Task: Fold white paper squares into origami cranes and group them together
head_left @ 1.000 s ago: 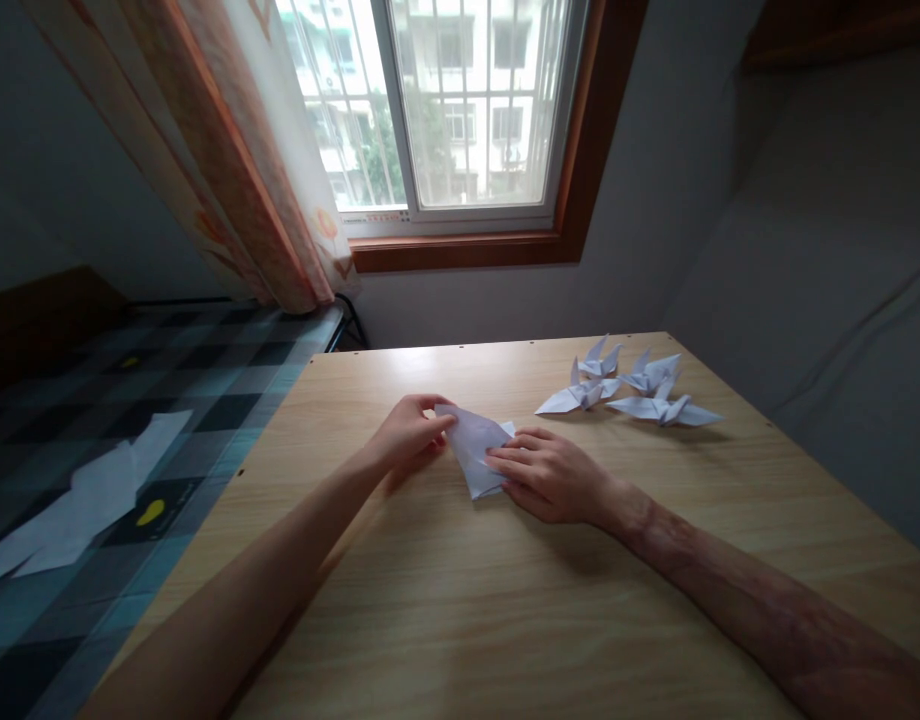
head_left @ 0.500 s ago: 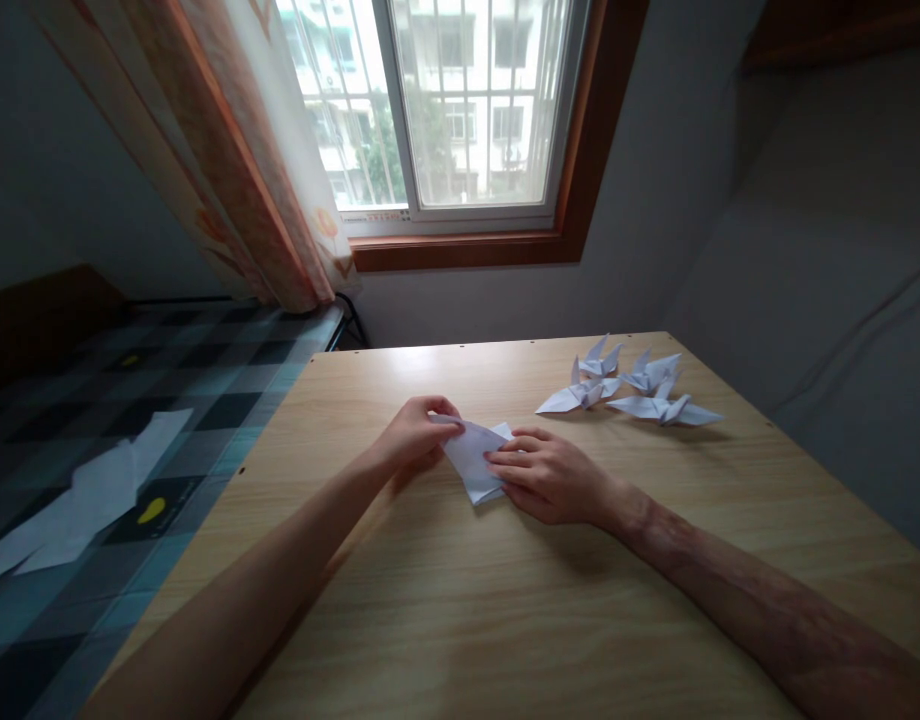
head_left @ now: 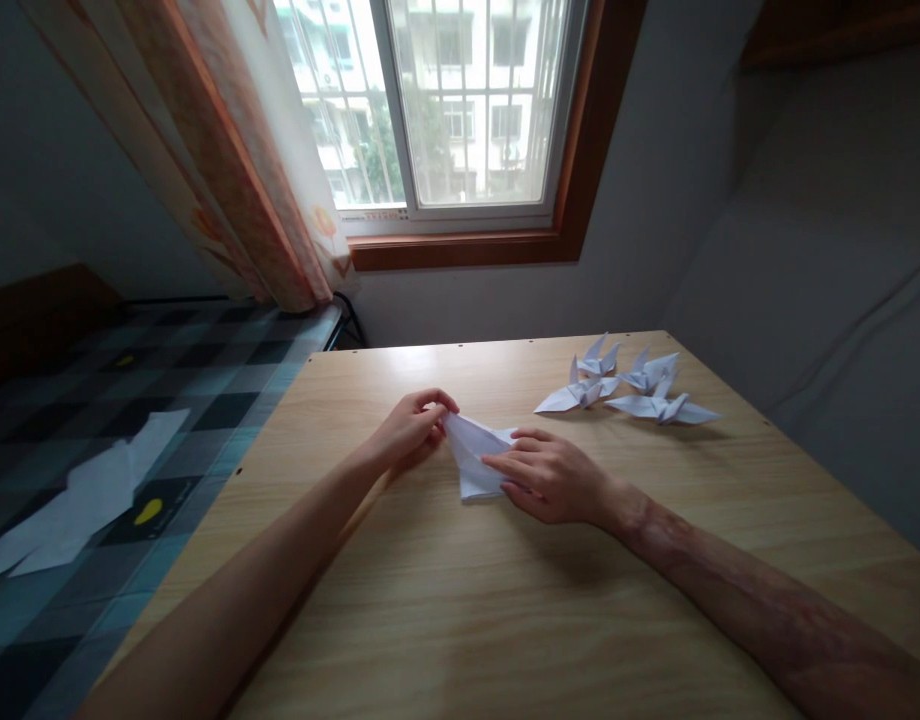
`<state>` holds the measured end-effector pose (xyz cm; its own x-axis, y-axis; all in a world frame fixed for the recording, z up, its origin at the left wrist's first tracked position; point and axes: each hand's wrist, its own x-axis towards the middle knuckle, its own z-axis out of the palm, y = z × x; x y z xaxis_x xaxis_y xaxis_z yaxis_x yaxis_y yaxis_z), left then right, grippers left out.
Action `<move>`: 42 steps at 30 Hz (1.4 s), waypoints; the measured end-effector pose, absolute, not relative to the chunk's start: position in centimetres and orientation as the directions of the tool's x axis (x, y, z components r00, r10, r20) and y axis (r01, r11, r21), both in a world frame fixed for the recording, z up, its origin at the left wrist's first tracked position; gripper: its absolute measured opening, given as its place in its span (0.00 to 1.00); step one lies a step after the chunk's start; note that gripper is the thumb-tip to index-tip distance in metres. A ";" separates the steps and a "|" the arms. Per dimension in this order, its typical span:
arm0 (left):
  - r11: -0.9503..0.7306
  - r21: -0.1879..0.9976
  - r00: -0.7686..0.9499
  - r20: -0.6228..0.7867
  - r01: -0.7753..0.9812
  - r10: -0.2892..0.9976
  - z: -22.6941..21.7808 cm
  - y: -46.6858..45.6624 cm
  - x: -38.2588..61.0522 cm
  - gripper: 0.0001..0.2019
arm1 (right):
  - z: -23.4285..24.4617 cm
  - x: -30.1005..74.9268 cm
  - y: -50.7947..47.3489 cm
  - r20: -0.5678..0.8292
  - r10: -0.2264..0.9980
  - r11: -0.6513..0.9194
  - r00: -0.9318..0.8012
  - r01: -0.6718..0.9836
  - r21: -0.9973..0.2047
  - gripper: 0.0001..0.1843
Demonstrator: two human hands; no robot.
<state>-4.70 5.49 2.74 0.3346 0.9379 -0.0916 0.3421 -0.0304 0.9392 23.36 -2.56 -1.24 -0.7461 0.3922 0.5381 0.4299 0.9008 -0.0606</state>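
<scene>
A partly folded piece of white paper (head_left: 471, 455) lies on the wooden table (head_left: 505, 600) in front of me. My left hand (head_left: 411, 428) pinches its upper left tip between thumb and fingers. My right hand (head_left: 551, 475) rests on the paper's right side, fingers pressed flat against it and holding it down. Several finished white paper cranes (head_left: 625, 388) sit in a cluster at the table's far right, well apart from both hands.
A bed with a dark checked cover (head_left: 92, 440) runs along the table's left side, with loose white paper sheets (head_left: 77, 500) lying on it. A window (head_left: 460, 110) and a patterned curtain (head_left: 235, 170) are behind the table. A grey wall is on the right.
My left hand has pinched the paper's tip and drawn it up and slightly left. The right hand stays pressed on the paper. The cranes have not moved.
</scene>
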 end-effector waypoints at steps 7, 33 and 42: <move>-0.027 0.979 0.642 -0.113 0.204 0.758 2.6 5.7 -6.0 0.34 | -1.1 23.4 -2.5 0.526 0.377 0.910 -0.762 0.410 -0.058 0.23; -0.515 0.653 0.490 0.244 0.555 0.837 -0.4 3.4 -3.7 0.18 | -1.5 23.4 -1.9 0.533 0.593 0.804 -0.604 0.489 -0.340 0.09; -0.729 0.449 0.720 0.233 0.517 0.654 1.5 2.5 -3.4 0.28 | -1.9 23.6 -1.7 0.497 0.644 0.762 -0.582 0.547 -0.346 0.10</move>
